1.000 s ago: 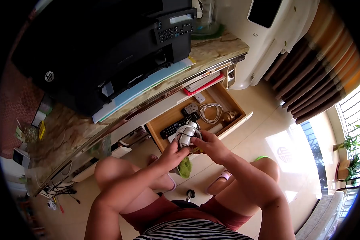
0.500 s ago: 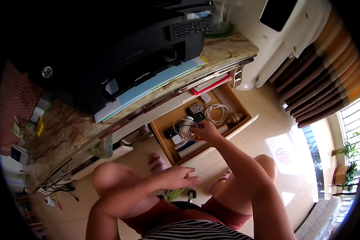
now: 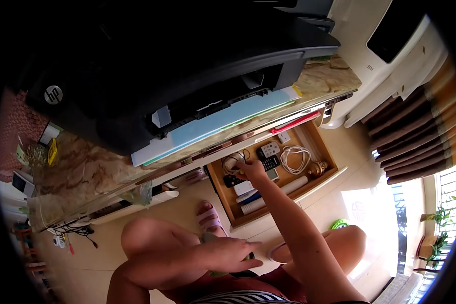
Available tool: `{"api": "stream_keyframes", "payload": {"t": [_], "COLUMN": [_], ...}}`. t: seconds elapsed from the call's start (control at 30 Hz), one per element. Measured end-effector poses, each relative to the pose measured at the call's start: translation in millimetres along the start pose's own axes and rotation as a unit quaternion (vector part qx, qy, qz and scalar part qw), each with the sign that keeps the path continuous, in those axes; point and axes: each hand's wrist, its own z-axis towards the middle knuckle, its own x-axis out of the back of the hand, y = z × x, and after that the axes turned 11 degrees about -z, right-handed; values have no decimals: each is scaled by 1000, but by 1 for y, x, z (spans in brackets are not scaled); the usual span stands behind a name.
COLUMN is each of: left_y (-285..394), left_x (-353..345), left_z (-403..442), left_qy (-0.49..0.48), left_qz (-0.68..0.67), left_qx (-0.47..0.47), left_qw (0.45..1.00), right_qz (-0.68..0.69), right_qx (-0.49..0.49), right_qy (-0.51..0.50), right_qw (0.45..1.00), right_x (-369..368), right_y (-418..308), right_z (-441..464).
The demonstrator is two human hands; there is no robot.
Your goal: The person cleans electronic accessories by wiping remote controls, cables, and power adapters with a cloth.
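My right hand (image 3: 252, 169) reaches into an open wooden drawer (image 3: 282, 204), its fingers closed at a bundle of white cable (image 3: 231, 161) in the back left corner. The fingers partly cover the bundle. Close by lie a black remote (image 3: 232, 181), a grey remote (image 3: 269, 149) and a white box-like item (image 3: 243, 188). A looped white cable (image 3: 295, 159) rests to the right. My left hand (image 3: 234, 254) hovers over my lap with its fingers stretched out, and nothing shows in it.
Above the drawer, a black HP printer (image 3: 187, 76) stands on a marble-patterned top (image 3: 86, 175). Blue paper (image 3: 207, 129) sticks out beneath it. A white Mi appliance (image 3: 357, 61) and brown curtains (image 3: 397, 137) are at the right. Black cables (image 3: 78, 230) lie on the floor at the left.
My right hand has brought the white cable bundle from the drawer's middle to its back left and lower down. The remotes are less covered. My view has shifted, and the printer looks nearer.
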Motion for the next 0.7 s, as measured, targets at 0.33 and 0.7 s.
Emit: {"api": "stream_keyframes", "payload": {"t": [0.33,0.7], "left_y": [9,3], "left_x": [11,5], "left_z": [-2,4], "left_qy": [-51,-42], "left_qz": [-30,-29], "left_qx": [23,-3], "left_qw": [998,999], "right_qz": [7,-287], "right_qx": [49,188], "right_qy": [90,146], "right_qw": [995,928], "right_x": [-44,-53], "right_y": [6,18], "right_z": [26,17]}}
